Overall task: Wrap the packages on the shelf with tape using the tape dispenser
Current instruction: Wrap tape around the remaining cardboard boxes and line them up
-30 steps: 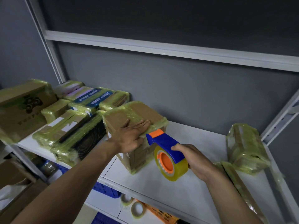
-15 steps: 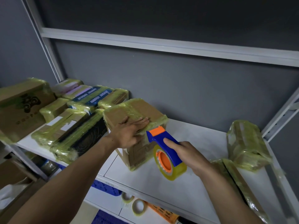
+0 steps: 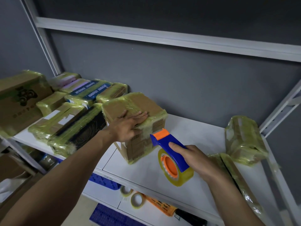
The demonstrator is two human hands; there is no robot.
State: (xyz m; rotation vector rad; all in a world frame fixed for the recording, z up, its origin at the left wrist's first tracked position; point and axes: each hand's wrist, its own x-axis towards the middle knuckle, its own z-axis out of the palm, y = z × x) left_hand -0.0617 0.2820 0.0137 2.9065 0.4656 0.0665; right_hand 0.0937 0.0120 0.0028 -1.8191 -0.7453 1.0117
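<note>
A brown cardboard package point(image 3: 146, 142) banded with yellowish tape stands on the white shelf point(image 3: 146, 170). My left hand point(image 3: 128, 126) presses flat on its top front edge, fingers straight. My right hand point(image 3: 193, 159) grips the blue handle of the tape dispenser point(image 3: 171, 152), which has an orange blade guard and an orange hub with a yellowish tape roll. The dispenser's head sits close to the package's right side face.
Several wrapped packages point(image 3: 68, 121) crowd the shelf's left half. Another wrapped package point(image 3: 244, 141) stands at the right by the shelf post, a flat one point(image 3: 234, 173) lies under my right forearm. Tape rolls point(image 3: 136, 199) and an orange item lie on the lower shelf.
My left hand has flattened and slid right along the package's top. The dispenser has drawn slightly down and right along the box's side.
</note>
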